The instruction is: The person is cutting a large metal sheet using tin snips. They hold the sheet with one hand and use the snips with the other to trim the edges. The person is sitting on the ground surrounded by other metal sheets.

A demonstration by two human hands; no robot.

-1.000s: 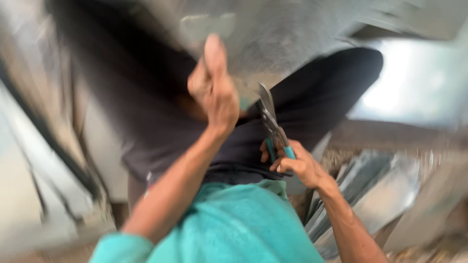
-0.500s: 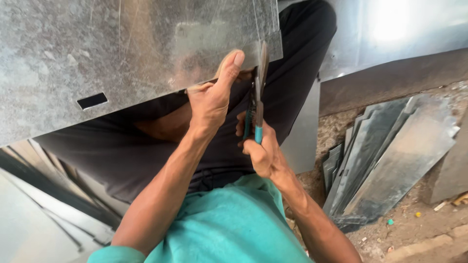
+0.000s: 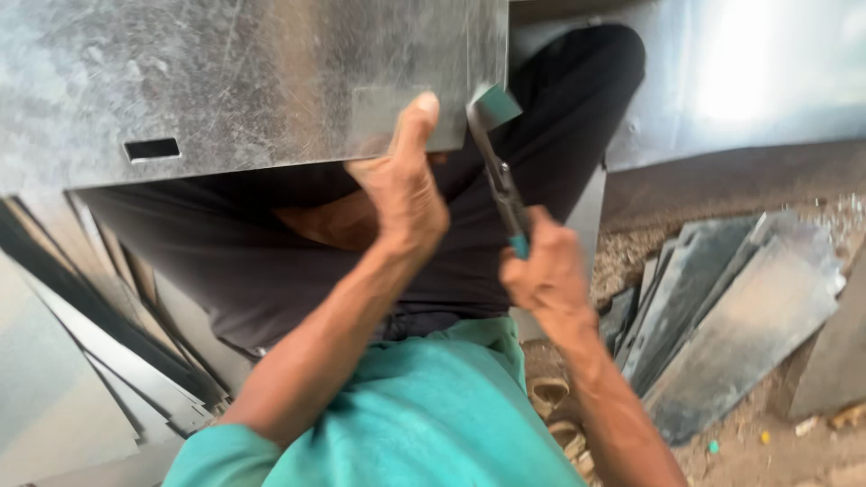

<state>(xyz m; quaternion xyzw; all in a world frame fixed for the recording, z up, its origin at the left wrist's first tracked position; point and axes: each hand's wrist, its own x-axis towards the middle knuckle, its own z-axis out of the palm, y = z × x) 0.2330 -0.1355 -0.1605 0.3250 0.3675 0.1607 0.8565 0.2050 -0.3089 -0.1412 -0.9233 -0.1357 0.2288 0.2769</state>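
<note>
Sheet [image 3: 234,81] — a large galvanised metal panel, held across the lap, filling the upper left of the head view. Dull grey spangle, one small rectangular slot [image 3: 152,149] punched near its lower edge, left of the hands.

Left hand [image 3: 397,194] grips the sheet's lower edge just right of the slot: thumb pressed up flat on the near face, fingers curled behind and out of sight. A closed pinch on the edge.

Right hand [image 3: 546,271] sits below the sheet's lower right corner, fingers wrapped tight round the teal-handled snips [image 3: 499,176]. The snip blades meet the sheet at that corner; whether they are biting or only touching cannot be told through the blur.

Handling, as a judgement: thin stock, light for its spread, but floppy — likely to bow and drum unless braced close to the cut. The face looks smooth and slippery; cut edges and corners will be sharp. Best hold looks to be the edge near the snips, thumb on the face, palm clear of the raw edge, lap taking the weight.

Around the sheet: more cut offcuts [image 3: 740,307] stacked on the ground to the lower right, dark strips [image 3: 108,352] leaning below left.
</note>
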